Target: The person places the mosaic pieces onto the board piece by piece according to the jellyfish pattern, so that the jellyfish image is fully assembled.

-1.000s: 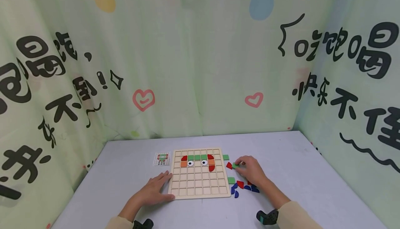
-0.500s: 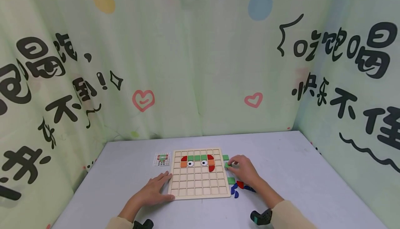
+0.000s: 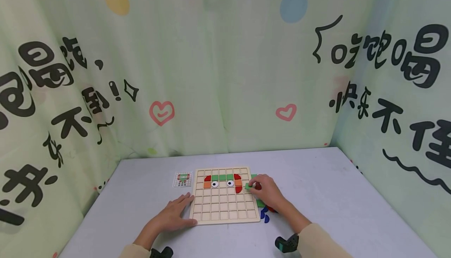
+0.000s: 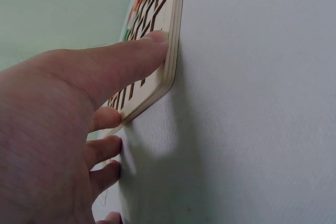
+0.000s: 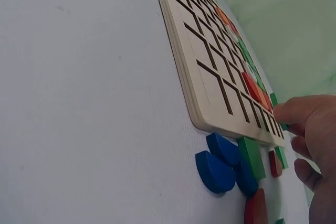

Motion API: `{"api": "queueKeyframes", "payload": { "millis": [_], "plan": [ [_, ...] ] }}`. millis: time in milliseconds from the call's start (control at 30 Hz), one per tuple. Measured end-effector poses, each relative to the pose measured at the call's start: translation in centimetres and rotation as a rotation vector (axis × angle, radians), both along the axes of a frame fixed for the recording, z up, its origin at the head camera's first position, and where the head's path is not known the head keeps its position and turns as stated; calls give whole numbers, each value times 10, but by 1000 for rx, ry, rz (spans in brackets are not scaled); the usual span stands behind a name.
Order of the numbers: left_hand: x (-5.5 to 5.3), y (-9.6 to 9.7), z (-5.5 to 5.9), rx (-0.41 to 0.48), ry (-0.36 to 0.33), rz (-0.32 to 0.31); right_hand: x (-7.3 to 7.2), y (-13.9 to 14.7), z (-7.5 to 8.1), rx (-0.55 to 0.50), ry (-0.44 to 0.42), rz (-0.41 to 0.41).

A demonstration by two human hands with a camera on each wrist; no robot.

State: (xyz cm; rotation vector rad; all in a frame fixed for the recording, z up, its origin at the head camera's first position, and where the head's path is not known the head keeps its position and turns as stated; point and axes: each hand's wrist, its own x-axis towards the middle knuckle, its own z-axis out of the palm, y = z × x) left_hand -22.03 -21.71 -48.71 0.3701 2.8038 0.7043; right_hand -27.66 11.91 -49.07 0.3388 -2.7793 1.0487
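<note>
A wooden grid board [image 3: 222,207] lies on the table with green, red and orange pieces and two round eye pieces set in its upper rows. My left hand [image 3: 172,213] rests against its near left corner, thumb on the near edge and fingers extended along the left side. Over the board's right columns, my right hand [image 3: 269,193] pinches a small green block [image 3: 247,186] between thumb and fingertips. In the right wrist view the block is hidden behind the fingers. A red piece [image 3: 258,186] shows through the gap under that hand.
Right of the board lie blue half-round pieces [image 5: 215,172], a green rectangle [image 5: 252,157] and a red piece [image 5: 256,207]. A small picture card [image 3: 183,179] sits left of the board. Curtains with printed characters surround the white table [image 3: 306,168].
My right hand has carried the green block leftward from the loose pieces to above the board's right side. My left hand and the board have stayed put.
</note>
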Motion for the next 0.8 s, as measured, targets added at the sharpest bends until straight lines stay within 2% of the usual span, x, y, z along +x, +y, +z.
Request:
{"api": "queueKeyframes", "payload": {
  "millis": [233,500,667,800],
  "plan": [
    [0,1,1,-4,-4,5,1,-16,2,-31,15,55],
    [0,1,3,0,1,2,-3,-30,0,-32,5,76],
    [0,1,2,1,-2,6,-2,-37,-2,-24,56,135],
    [0,0,0,-1,-5,4,-1,-41,-3,-16,56,153]
  ]
}}
